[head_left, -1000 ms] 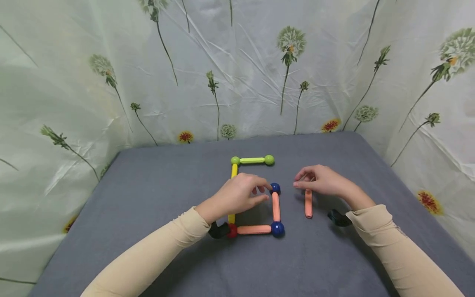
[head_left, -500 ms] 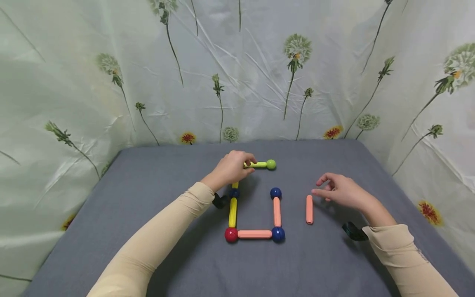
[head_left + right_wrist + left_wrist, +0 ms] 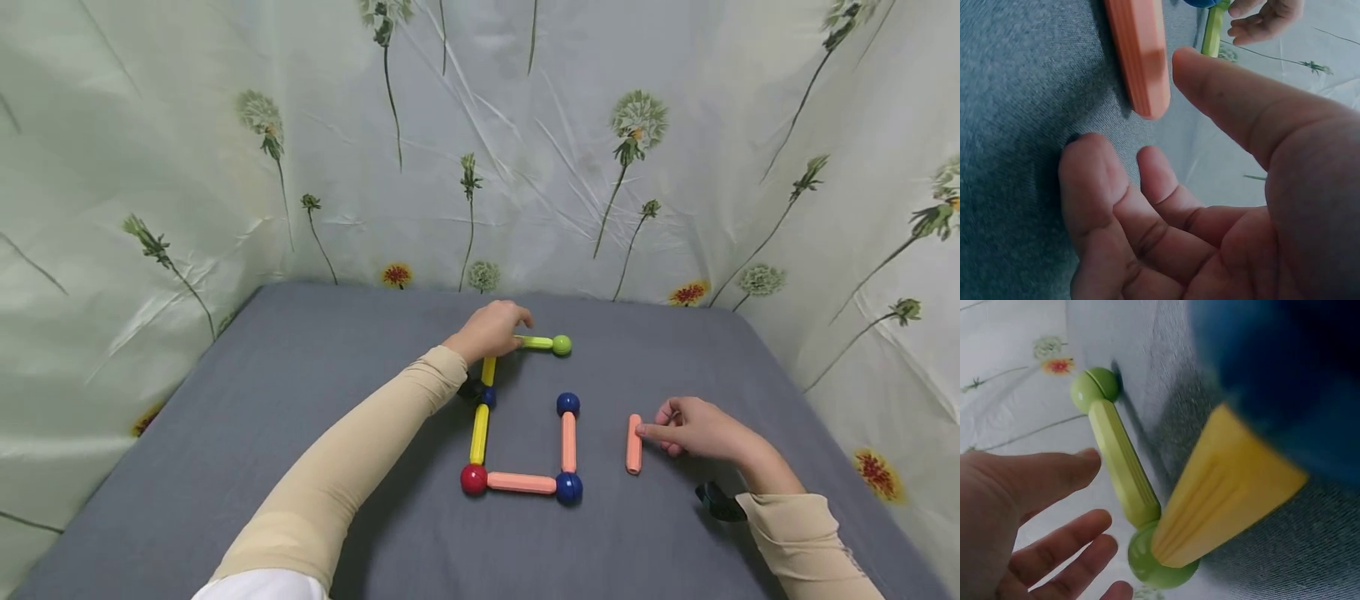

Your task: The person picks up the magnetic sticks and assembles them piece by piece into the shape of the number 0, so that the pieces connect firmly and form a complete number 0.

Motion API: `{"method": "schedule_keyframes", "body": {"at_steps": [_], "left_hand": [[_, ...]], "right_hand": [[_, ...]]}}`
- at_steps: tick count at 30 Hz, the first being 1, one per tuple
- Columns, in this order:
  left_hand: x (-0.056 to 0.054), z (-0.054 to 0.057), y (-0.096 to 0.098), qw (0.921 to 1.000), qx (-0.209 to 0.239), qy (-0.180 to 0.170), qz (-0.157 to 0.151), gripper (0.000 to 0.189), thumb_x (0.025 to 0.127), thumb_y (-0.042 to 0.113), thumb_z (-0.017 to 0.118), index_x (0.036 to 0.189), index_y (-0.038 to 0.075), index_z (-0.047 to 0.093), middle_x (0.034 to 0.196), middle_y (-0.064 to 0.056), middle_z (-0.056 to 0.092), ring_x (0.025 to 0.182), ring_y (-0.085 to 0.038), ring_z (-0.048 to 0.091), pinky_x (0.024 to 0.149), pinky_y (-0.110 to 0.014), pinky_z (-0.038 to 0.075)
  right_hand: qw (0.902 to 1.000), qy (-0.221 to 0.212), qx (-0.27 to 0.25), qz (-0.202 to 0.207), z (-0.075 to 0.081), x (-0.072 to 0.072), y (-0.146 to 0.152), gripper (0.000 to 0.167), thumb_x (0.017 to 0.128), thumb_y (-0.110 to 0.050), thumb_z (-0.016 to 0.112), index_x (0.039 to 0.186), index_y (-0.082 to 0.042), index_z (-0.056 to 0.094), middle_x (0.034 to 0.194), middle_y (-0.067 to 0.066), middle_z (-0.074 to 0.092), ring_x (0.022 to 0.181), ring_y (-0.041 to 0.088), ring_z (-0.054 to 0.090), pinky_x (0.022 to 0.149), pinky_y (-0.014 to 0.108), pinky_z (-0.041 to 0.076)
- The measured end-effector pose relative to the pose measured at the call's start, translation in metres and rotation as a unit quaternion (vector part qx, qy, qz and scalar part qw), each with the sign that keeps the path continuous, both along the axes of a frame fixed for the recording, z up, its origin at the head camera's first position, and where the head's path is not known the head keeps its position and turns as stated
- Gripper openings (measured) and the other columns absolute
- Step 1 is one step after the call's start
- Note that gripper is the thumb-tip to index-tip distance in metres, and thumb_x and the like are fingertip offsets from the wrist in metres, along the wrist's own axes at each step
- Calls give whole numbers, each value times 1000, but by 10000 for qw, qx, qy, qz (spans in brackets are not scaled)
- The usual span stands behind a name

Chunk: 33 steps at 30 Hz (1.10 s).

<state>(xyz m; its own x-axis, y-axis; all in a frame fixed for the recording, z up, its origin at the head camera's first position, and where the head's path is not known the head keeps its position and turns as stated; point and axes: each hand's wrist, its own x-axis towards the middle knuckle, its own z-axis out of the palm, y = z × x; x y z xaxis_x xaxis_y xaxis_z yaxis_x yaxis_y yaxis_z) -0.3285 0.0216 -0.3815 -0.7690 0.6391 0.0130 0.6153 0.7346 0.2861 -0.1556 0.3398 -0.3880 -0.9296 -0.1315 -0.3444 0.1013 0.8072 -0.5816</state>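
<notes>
A frame of magnetic rods and balls lies on the table, with a red ball [image 3: 474, 479], blue balls [image 3: 567, 404], yellow rods [image 3: 479, 435] and pink rods [image 3: 522, 482]. My left hand [image 3: 491, 329] is over its far left corner, next to a light green rod [image 3: 536, 342]. In the left wrist view its fingers are loose and hold nothing; the corner's green ball [image 3: 1160, 556] shows there but is hidden in the head view. Right of the frame lies a loose pink rod [image 3: 634, 446]. Close beside it is my right hand [image 3: 701, 425], fingers loosely bent around nothing.
Another green ball [image 3: 562, 345] ends the light green rod. The grey cloth-covered table [image 3: 360, 333] extends to a flower-printed curtain [image 3: 555, 167] at the back and sides.
My left hand has gone from the near-right blue ball to the far left corner. My right hand has drawn from over the loose pink rod to its right side. The head view has shifted.
</notes>
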Motion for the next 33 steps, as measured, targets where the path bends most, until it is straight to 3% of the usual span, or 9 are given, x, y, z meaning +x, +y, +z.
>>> {"method": "schedule_keyframes", "body": {"at_steps": [5, 10, 17, 27, 33], "left_hand": [[-2, -6, 3, 9993, -197, -310, 47, 38, 105, 17, 72, 143, 17, 70, 138, -10, 71, 121, -27, 70, 92, -41, 61], [-5, -11, 3, 9988, -113, -461, 99, 33, 104, 12, 71, 137, 17, 74, 134, -11, 74, 119, -28, 71, 90, -42, 62], [-10, -9, -4, 9990, 34, -441, 114, 34, 105, -1, 60, 130, 13, 78, 132, -13, 75, 117, -29, 73, 90, -37, 63], [-13, -2, -15, 9988, 7, -481, 132, 28, 103, 1, 68, 126, 10, 80, 128, -11, 78, 115, -28, 74, 93, -38, 63], [-15, -5, -17, 9992, -9, -386, 117, 28, 102, -1, 67, 124, 10, 81, 127, -10, 78, 117, -28, 73, 95, -39, 62]], "right_hand": [[9999, -157, 25, -50, -8, 2, -2, 37, 101, -40, 75, 94, -6, 65, 73, -1, 63, 69, 14, 56, 62, 28, 45], [9994, -299, 149, -57, -7, 0, -9, 39, 100, -45, 75, 91, -7, 69, 74, -1, 65, 71, 14, 58, 63, 28, 46], [9989, -354, 312, 5, -3, -6, -20, 41, 99, -48, 74, 86, -10, 70, 69, -3, 62, 64, 13, 51, 60, 28, 42], [9996, -110, 254, -37, -3, -20, -26, 25, 100, -27, 68, 89, -5, 71, 73, -1, 65, 69, 14, 57, 62, 29, 47], [9995, 68, -103, -305, -4, -34, -34, 28, 102, -29, 66, 94, -3, 73, 75, -1, 68, 70, 13, 62, 61, 29, 47]]}}
